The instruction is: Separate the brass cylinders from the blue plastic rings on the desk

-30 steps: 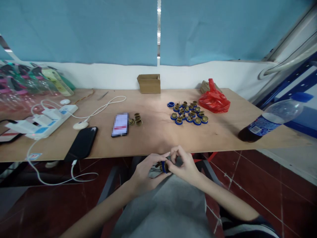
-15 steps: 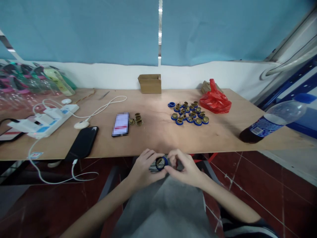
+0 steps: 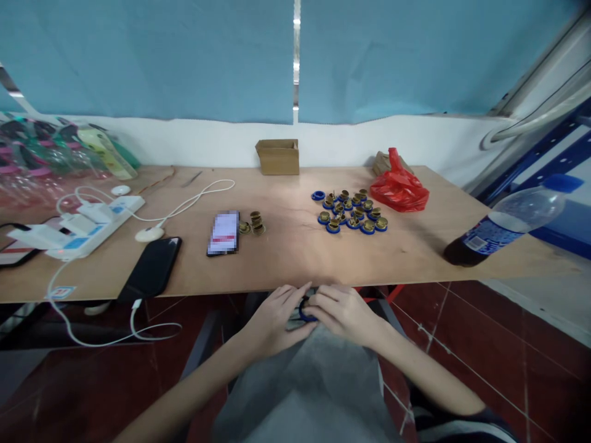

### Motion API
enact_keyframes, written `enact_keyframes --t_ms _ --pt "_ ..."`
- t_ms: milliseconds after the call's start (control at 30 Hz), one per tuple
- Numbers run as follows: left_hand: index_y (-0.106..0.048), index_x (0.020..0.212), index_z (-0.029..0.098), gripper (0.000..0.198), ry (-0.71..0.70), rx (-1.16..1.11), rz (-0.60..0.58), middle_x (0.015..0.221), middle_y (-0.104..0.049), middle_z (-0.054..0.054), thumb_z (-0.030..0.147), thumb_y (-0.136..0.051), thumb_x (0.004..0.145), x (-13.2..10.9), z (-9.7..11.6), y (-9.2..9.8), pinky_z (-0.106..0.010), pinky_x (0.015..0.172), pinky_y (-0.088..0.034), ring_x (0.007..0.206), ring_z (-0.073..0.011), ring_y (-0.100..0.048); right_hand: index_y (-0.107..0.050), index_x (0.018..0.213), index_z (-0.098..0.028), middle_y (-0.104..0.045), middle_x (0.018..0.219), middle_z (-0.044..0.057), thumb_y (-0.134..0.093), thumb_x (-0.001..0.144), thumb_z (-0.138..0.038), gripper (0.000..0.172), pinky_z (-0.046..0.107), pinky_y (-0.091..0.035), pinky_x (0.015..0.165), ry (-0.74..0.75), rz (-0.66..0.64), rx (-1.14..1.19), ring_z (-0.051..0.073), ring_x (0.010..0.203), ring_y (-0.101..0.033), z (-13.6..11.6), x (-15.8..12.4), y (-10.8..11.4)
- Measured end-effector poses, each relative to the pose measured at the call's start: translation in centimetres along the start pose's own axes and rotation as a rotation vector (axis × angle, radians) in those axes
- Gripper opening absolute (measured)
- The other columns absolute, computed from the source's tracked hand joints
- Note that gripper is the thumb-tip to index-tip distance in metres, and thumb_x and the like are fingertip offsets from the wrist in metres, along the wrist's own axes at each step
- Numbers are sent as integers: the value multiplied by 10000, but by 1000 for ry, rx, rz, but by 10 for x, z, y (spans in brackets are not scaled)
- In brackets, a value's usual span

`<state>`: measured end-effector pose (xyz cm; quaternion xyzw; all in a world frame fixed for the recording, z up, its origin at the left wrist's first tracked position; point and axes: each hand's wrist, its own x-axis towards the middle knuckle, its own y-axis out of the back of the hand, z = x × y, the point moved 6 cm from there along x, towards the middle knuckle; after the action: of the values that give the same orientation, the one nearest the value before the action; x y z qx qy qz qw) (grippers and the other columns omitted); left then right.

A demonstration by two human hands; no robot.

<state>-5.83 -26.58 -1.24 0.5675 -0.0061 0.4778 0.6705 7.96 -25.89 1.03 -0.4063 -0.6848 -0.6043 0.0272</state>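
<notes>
Both of my hands meet over my lap, just below the front edge of the wooden table [image 3: 295, 258]. My left hand [image 3: 274, 320] and my right hand [image 3: 344, 312] are closed together on a small blue ring [image 3: 303, 312] with a brass part; most of it is hidden by the fingers. On the table to the right of centre lies a cluster of several brass pieces fitted with blue rings [image 3: 351, 212]. A small pile of bare brass pieces [image 3: 253, 223] sits beside a phone with a lit screen [image 3: 224, 232].
A black phone [image 3: 150, 268] on a white cable, a white power strip [image 3: 76, 229] with chargers, a small cardboard box [image 3: 277, 156], a red plastic bag [image 3: 399, 184] and a tilted cola bottle [image 3: 505, 221] at the right edge. Plastic packets lie far left.
My hands have lowered and flattened over the blue ring, which was held up and plainly visible half a second ago. The things on the table have not moved.
</notes>
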Motion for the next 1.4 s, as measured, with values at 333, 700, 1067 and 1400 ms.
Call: enact_keyframes --t_ms 333,700,1067,1400 --pt "-321 1537 102 659 70 320 -20 1513 -497 -234 328 -567 969 -8 -48 -14 -532 1105 -475 1403 -354 -497 -672 880 -203 -736 792 63 -557 973 -326 192 277 -377 601 -622 100 -413 209 696 -663 145 -2 61" --pt "-326 1540 58 665 101 475 -173 1595 -387 -215 399 -498 995 -11 -52 -22 -455 1213 -339 1489 -319 -376 -621 966 -166 -703 983 129 -457 1001 -279 203 304 -359 693 -578 -51 -668 247 848 -645 147 15 53" --pt "-458 1446 107 543 132 384 -92 1495 -530 -195 381 -542 984 -5 -50 -12 -463 1100 -474 1364 -317 -533 -650 936 -137 -683 966 122 -483 1007 -239 208 304 -397 738 -435 -358 -520 226 838 -643 152 30 33" --pt "-464 1420 99 545 381 541 31 1494 -497 -246 425 -500 985 34 -162 70 -580 1120 -422 1403 -401 -463 -613 908 -179 -688 905 77 -492 1023 -263 187 282 -391 667 -402 -487 -311 202 782 -650 165 62 50"
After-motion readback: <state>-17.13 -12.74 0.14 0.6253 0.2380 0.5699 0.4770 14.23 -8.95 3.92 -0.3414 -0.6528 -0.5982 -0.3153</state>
